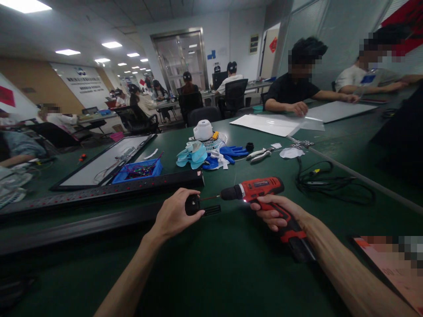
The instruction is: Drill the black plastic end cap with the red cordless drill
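My right hand (276,212) is wrapped round the handle of a red and black cordless drill (262,187). A small light glows near its chuck, and a long thin bit (209,198) points left. My left hand (175,211) grips the near end of a long black bar (109,226), thumb and fingers around a dark end piece (192,204). The bit's tip reaches that end piece; whether it sits in a screw I cannot tell. A slotted black part (212,210) sticks out just right of my left thumb.
Behind the bar lie a second black strip (139,187), a blue tray (140,169) of wires and a framed panel (105,160). Farther back are fan parts (203,130), blue gloves (233,152), pliers (260,155) and a black cable (330,182). Two people sit across the table.
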Tool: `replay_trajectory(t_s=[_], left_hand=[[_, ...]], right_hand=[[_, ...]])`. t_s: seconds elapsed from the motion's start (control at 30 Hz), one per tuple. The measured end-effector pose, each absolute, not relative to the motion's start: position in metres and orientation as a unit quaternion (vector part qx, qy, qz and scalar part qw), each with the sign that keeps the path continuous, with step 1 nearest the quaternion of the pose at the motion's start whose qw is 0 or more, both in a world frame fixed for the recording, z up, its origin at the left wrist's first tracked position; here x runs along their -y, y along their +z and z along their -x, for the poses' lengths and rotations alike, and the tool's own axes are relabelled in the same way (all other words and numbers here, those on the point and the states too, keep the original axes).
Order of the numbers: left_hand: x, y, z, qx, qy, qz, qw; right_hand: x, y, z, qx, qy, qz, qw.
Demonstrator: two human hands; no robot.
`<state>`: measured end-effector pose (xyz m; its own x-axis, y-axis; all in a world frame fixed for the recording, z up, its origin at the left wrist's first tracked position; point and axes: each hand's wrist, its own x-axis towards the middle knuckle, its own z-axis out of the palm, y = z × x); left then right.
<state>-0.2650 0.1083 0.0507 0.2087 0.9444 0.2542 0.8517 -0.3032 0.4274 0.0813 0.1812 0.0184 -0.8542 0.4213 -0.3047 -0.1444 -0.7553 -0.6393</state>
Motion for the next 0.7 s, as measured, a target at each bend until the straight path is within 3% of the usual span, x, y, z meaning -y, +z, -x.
replay_trajectory(t_s=[0.7], left_hand=[[-0.1078, 0.0513, 0.2642, -0.586, 0.244, -0.766, 0.104]], right_hand=[[-0.1754, 0.0238, -0.0771, 0.316, 0.895, 0.263, 0.174]])
